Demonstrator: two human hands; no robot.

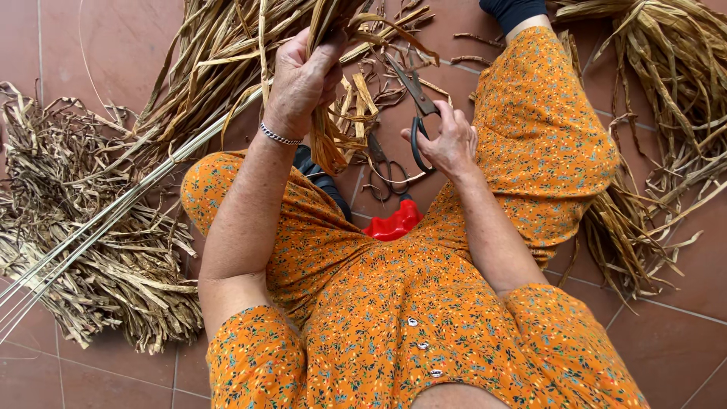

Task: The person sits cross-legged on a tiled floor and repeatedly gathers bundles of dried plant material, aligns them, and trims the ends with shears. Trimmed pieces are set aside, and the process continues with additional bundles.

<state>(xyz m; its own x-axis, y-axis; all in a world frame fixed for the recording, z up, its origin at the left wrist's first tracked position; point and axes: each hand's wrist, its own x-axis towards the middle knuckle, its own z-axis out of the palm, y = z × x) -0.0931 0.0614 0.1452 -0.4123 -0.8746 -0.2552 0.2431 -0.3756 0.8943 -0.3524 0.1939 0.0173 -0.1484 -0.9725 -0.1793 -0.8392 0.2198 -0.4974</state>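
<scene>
My left hand [303,79] squeezes the leaves [333,129], hanging straight down; scissors [416,106] in my right hand [448,140] sit just right.

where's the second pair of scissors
In the head view, the spare scissors lie on the tiled floor between the knees, just above the red object.
</scene>
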